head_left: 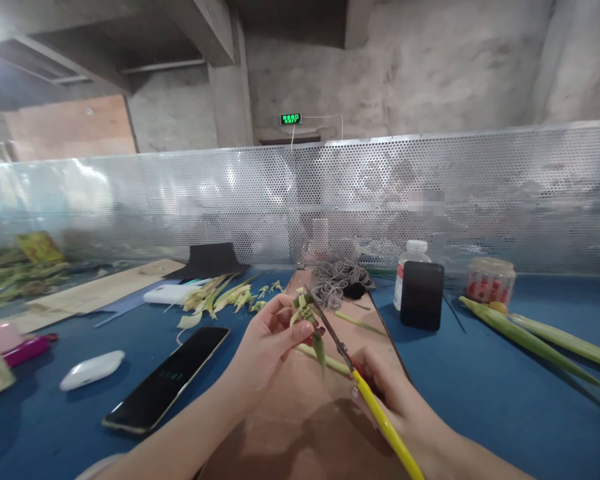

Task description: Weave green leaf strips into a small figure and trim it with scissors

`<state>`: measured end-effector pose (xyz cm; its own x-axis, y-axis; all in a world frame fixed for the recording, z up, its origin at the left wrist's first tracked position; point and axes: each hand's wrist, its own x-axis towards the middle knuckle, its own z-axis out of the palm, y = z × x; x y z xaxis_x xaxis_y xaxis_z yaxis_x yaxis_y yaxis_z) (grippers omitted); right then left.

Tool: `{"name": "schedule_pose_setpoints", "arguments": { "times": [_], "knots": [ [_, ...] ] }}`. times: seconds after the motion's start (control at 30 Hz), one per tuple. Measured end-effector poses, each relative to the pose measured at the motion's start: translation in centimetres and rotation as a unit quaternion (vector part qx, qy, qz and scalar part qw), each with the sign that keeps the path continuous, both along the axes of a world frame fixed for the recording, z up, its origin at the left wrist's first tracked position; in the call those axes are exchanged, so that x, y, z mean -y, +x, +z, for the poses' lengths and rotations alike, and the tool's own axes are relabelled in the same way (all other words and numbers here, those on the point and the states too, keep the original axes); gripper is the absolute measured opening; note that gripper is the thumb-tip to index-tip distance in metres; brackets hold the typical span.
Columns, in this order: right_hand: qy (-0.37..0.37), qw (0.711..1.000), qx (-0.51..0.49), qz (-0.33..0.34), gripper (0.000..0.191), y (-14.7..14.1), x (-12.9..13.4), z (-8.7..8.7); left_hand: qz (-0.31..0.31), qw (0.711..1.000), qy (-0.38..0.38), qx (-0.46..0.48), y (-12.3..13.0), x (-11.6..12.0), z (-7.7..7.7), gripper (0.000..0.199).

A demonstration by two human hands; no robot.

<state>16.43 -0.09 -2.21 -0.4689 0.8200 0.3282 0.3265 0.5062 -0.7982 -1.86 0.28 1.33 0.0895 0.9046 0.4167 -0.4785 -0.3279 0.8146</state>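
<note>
My left hand (275, 330) pinches a small piece woven from green leaf strips (307, 312), with a leaf end hanging below it. In my right hand (380, 383) is a pair of scissors (385, 420) with yellow handles. The dark blades point up and to the left, and their tips are at the upper edge of the woven piece. Whether the blades touch it, I cannot tell. Beneath both hands lies a brown board (280, 440), with a pale green strip (330, 360) on it, partly behind the fingers.
A phone (167, 380) and a white case (93, 370) lie left on the blue table (445, 413). Leaf scraps (235, 297) and grey cord (337, 280) sit beyond my hands. To the right are a black box (421, 295), a white bottle (416, 250), a jar (489, 281) and long leaves (535, 343).
</note>
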Motion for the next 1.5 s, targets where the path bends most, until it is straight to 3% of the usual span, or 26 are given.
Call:
{"name": "schedule_pose_setpoints", "arguments": {
  "times": [0.3,0.53,0.63,0.73,0.93,1.5],
  "knots": [
    [-0.031,0.999,-0.042,0.007,0.023,0.0,0.8,1.2,-0.002,0.999,-0.021,0.025,-0.2,-0.1,-0.1,0.02],
    [-0.058,0.995,-0.086,0.003,0.021,-0.1,0.6,0.9,0.0,0.998,-0.045,0.051,-0.1,-0.3,0.1,0.019],
    [-0.032,0.997,-0.074,0.005,0.018,0.1,0.2,0.6,-0.003,0.997,-0.06,0.054,-0.1,-0.3,0.1,0.019],
    [0.039,0.999,-0.011,-0.009,0.012,0.5,-0.2,0.3,-0.02,0.996,-0.069,0.05,-0.1,-0.2,0.1,0.019],
    [0.153,0.981,0.066,-0.097,0.02,0.8,-0.1,0.2,-0.038,0.995,-0.081,0.042,0.0,0.1,0.2,0.021],
    [0.212,0.95,0.116,-0.196,0.032,0.7,-0.3,0.3,-0.053,0.994,-0.08,0.055,-0.2,0.0,0.1,0.023]
  ]
}}
